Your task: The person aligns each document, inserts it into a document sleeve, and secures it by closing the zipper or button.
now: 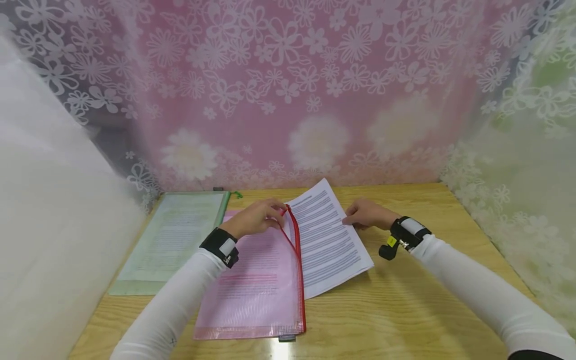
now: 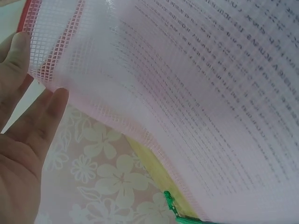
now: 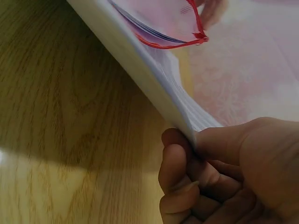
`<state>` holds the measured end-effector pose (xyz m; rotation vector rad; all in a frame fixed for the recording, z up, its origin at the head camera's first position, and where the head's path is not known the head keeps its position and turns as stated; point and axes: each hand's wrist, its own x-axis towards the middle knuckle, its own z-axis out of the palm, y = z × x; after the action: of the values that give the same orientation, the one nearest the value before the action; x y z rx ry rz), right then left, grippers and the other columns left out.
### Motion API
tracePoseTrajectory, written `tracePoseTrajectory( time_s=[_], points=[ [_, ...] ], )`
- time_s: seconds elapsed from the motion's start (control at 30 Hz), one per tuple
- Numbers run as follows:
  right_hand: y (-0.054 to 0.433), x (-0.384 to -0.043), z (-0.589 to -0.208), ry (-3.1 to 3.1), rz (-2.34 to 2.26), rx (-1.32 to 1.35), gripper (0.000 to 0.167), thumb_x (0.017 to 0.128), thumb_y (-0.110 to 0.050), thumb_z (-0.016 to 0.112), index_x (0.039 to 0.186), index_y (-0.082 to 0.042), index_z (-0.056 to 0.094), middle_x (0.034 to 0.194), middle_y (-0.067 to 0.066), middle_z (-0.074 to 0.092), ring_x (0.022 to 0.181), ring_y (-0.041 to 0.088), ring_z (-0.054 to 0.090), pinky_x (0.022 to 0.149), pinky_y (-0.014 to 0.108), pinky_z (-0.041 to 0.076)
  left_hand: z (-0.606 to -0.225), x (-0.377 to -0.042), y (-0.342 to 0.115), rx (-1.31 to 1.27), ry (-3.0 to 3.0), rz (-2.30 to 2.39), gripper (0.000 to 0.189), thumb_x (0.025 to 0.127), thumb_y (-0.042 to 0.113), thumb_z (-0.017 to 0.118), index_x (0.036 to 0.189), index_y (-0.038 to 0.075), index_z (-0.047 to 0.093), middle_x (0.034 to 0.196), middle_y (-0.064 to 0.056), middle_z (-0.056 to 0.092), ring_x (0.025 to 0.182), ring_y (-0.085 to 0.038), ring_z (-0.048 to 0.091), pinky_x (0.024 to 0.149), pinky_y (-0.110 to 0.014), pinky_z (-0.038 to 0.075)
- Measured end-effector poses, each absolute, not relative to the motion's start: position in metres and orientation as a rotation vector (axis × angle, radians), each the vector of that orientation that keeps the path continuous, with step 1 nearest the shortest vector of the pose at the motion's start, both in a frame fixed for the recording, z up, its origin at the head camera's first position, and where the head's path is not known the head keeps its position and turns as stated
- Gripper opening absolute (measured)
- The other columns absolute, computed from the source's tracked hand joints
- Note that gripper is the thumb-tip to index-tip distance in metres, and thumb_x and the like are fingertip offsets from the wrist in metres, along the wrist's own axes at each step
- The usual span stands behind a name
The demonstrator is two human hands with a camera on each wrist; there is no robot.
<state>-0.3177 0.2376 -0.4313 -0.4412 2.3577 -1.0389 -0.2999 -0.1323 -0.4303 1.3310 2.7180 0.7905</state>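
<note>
A pink mesh zip pouch (image 1: 252, 310) with a red zipper edge lies on the table, its open side to the right. My left hand (image 1: 258, 218) pinches the pouch's upper right corner between thumb and fingers, lifting that edge. Printed sheets show through the pouch (image 2: 196, 102) in the left wrist view. My right hand (image 1: 370, 214) pinches the right edge of a stack of printed papers (image 1: 330, 245), thumb on top and fingers curled beneath. The stack slants to the right, its left side hidden by the pouch's red edge. In the right wrist view the papers (image 3: 145, 74) are raised off the table along the gripped edge.
A green zip pouch (image 1: 180, 240) with papers inside lies on the left of the wooden table (image 1: 405, 310), its green zipper pull (image 1: 237, 194) at the far end. A pink flowered curtain (image 1: 288, 100) hangs behind, with pale sheeting (image 1: 49, 200) at the left side.
</note>
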Motion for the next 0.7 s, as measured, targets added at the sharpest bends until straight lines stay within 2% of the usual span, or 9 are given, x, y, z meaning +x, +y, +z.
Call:
tracePoseTrajectory(
  time_s=[0.17,0.3,0.47,0.6,0.7],
  points=[
    [0.258,-0.309,-0.423,2.325,-1.118,-0.437,0.020,0.101,-0.016,0.065,0.101,-0.001,0.078,0.077,0.006,0.067,0.056,0.013,0.040,0.054,0.026,0.032,-0.426,-0.303,-0.137,1.382,2.726,0.830,0.011,0.090,-0.001,0.075,0.096,0.006,0.080,0.129,-0.014,0.071,0.124,-0.030,0.065,0.099,-0.040,0.056],
    [0.274,-0.301,-0.413,2.326,-1.157,-0.428,0.023,0.102,-0.018,0.064,0.106,0.002,0.076,0.078,0.007,0.066,0.056,0.012,0.039,0.055,0.026,0.032,-0.421,-0.302,-0.142,1.269,2.744,0.869,0.014,0.094,-0.004,0.069,0.097,0.007,0.076,0.129,-0.013,0.071,0.123,-0.026,0.067,0.097,-0.037,0.057],
    [0.293,-0.289,-0.398,2.327,-1.190,-0.386,0.027,0.102,-0.020,0.064,0.113,0.003,0.075,0.085,0.011,0.070,0.058,0.012,0.041,0.058,0.026,0.034,-0.418,-0.300,-0.146,1.174,2.788,0.867,0.014,0.097,-0.005,0.063,0.101,0.008,0.068,0.117,-0.010,0.073,0.113,-0.021,0.069,0.088,-0.035,0.058],
    [0.308,-0.278,-0.388,2.324,-1.221,-0.365,0.032,0.103,-0.023,0.064,0.116,0.004,0.074,0.092,0.013,0.073,0.063,0.014,0.048,0.061,0.027,0.040,-0.423,-0.302,-0.150,1.164,2.795,0.883,0.015,0.099,-0.003,0.060,0.110,0.004,0.067,0.109,-0.009,0.073,0.105,-0.020,0.069,0.085,-0.035,0.057],
    [0.321,-0.270,-0.381,2.301,-1.266,-0.358,0.038,0.104,-0.025,0.062,0.124,0.006,0.070,0.106,0.014,0.076,0.076,0.017,0.066,0.070,0.029,0.054,-0.425,-0.302,-0.156,1.150,2.784,0.929,0.013,0.101,-0.002,0.058,0.111,0.002,0.066,0.108,-0.011,0.072,0.101,-0.024,0.069,0.084,-0.037,0.057]
  ],
)
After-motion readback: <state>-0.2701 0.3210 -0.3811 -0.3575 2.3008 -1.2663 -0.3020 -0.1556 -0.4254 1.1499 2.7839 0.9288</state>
